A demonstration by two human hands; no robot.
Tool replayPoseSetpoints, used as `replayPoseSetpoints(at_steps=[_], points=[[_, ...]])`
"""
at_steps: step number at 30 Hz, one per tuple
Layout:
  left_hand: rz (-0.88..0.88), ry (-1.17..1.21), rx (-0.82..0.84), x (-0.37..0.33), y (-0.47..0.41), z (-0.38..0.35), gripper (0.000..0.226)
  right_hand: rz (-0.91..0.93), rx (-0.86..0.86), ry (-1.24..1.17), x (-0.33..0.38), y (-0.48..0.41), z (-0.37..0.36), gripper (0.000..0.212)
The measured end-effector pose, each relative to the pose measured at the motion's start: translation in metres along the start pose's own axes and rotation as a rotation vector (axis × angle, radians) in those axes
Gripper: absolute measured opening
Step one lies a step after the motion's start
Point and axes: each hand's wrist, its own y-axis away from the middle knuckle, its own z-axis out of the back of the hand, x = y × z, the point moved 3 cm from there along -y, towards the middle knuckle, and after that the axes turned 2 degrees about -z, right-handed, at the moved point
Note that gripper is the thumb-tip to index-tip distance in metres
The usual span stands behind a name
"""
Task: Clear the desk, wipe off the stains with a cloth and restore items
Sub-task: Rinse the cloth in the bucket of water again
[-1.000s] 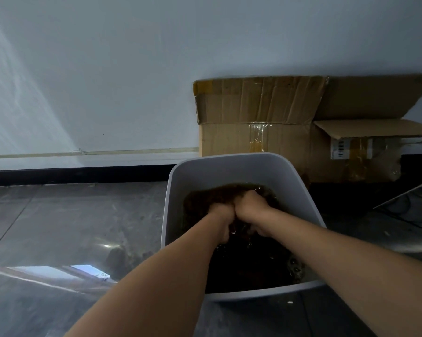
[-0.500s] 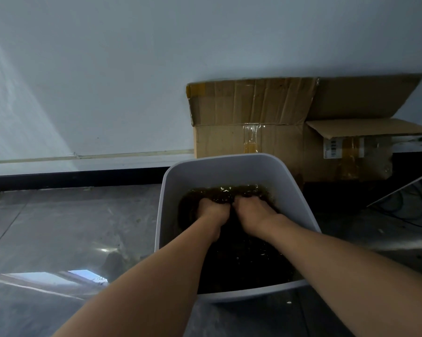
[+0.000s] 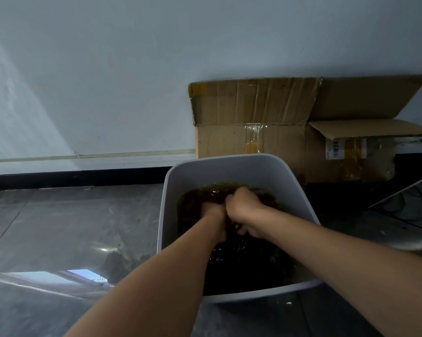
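Cloth rinse in tub; desk not in view.
Cardboard box (image 3: 253,113) behind white tub (image 3: 229,158); tub holds dark water (image 3: 244,263); brown cloth (image 3: 194,199) submerged at tub's far end; left hand (image 3: 213,214) and right hand (image 3: 244,205) both clenched on it. Judged: wiping or restoring unconfirmed.

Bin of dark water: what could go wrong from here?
1. Left hand and right hand squeeze the cloth in the bin; water could splash onto the cardboard box right behind or the floor cables at right.
2. The water looks very dirty, so the cloth may smear rather than clean.
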Motion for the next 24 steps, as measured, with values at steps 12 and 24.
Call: replayPoseSetpoints(at_steps=[12, 24], points=[[-0.251, 0.033, -0.039, -0.024, 0.018, -0.001, 0.042, 0.109, 0.192, 0.114, 0.011, 0.018, 0.039, 0.022], [0.098, -0.001, 0.186, -0.005, 0.013, -0.004, 0.04, 0.005, -0.029, -0.282, -0.01, -0.011, 0.031, 0.019]])
